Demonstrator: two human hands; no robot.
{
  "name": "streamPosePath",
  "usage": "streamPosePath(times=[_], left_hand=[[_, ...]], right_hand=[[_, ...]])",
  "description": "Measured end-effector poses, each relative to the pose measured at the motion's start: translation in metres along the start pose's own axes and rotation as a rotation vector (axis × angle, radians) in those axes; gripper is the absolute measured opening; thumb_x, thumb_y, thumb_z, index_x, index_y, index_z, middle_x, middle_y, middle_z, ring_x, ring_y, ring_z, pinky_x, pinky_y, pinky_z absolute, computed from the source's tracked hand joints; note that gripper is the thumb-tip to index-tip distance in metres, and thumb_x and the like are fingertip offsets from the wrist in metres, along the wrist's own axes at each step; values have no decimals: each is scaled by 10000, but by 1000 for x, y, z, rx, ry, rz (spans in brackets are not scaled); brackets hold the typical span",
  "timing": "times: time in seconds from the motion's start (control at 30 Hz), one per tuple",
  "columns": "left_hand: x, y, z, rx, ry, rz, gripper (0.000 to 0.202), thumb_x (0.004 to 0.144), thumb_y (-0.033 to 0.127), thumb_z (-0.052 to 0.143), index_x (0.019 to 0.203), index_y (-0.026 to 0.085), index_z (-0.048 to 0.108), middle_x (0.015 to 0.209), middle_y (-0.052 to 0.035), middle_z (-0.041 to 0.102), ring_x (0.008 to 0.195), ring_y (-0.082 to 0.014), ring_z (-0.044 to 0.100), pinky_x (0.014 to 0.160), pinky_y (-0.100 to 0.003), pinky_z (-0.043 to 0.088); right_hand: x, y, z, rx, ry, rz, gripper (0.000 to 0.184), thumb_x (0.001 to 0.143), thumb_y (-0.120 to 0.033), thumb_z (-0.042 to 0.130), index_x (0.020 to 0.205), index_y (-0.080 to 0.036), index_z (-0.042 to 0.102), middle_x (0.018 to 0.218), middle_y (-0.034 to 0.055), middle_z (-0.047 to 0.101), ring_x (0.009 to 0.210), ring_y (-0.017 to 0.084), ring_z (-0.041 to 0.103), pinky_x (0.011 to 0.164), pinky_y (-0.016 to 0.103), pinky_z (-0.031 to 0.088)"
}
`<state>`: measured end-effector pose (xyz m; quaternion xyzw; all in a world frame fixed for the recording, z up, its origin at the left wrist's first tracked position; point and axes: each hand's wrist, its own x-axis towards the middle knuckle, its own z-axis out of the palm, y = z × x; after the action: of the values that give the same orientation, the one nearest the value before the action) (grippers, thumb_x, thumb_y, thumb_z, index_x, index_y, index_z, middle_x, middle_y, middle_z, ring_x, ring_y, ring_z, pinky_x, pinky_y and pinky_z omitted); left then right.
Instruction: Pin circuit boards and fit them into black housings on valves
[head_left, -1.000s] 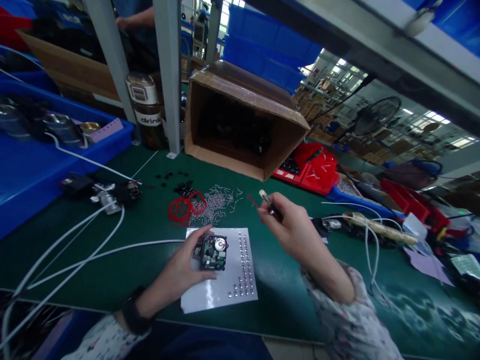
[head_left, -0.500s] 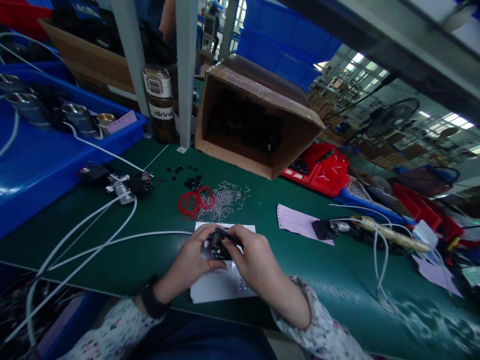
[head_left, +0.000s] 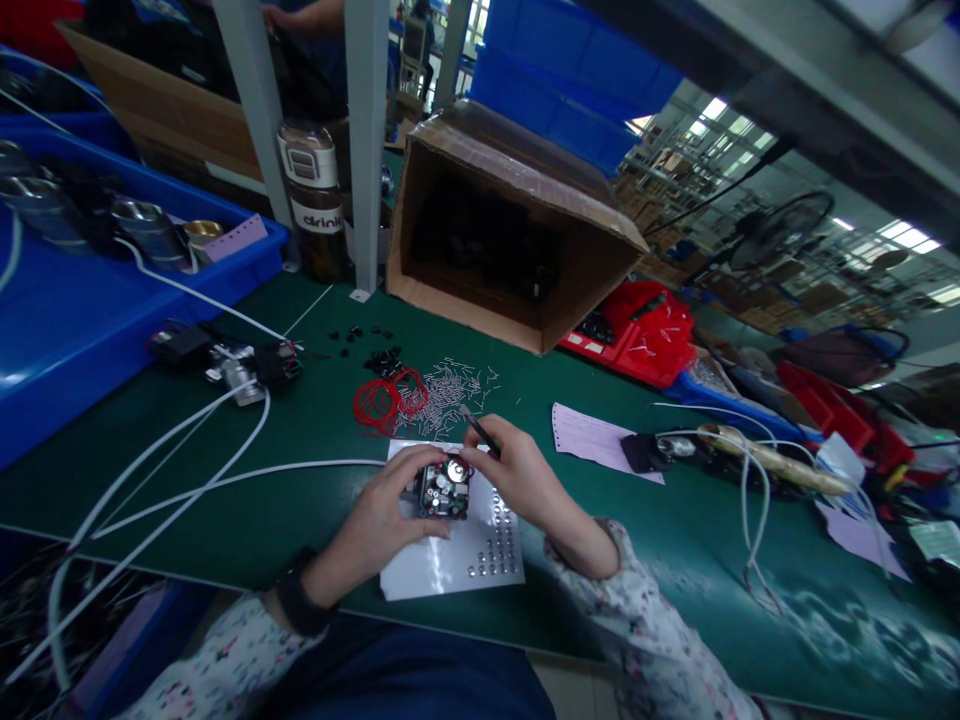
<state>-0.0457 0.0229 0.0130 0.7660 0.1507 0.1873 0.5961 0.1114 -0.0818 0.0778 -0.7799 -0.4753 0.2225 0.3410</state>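
Note:
My left hand [head_left: 382, 510] grips a small black module [head_left: 444, 490] with a circuit board and a round metal part, holding it over a white sheet [head_left: 450, 560] that carries several small metal dots. My right hand [head_left: 517, 475] is closed on a thin dark tool [head_left: 480, 432] whose shaft points up and away, and its fingertips touch the module's right side. Just beyond the sheet lie a red wire coil [head_left: 382, 400] and a heap of small metal pins [head_left: 442, 392].
An open cardboard box [head_left: 517, 235] lies on its side at the back of the green bench [head_left: 337, 420]. A blue tray [head_left: 90, 300] is at left, white cables [head_left: 187, 440] cross the bench, a bottle [head_left: 315, 205] stands by a post, red bins [head_left: 645, 340] and a soldering iron [head_left: 757, 460] are at right.
My right hand came down from the air onto the module, covered it, then slid to its right side, uncovering the module's top. The view shifted slightly.

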Motion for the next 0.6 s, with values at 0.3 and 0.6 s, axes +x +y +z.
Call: streamPosePath(times=[0.3, 0.6], left_hand=[[-17, -4, 15, -144, 92, -201, 822, 652, 187, 717, 1345, 207, 276, 1384, -148, 458, 1310, -275, 400, 1112, -496, 282], [-19, -13, 17, -136, 161, -219, 672, 579, 195, 780, 1151, 202, 426, 1217, -115, 576, 1186, -288, 523, 1029, -487, 389]], right_hand=[[30, -5, -8, 70, -346, -27, 100, 794, -73, 646, 743, -147, 600, 645, -58, 547, 599, 89, 467, 588, 202, 341], [40, -14, 0, -251, -362, -174, 62, 833, -148, 643, 778, -148, 672, 755, 20, 666, 678, 123, 590, 626, 223, 402]])
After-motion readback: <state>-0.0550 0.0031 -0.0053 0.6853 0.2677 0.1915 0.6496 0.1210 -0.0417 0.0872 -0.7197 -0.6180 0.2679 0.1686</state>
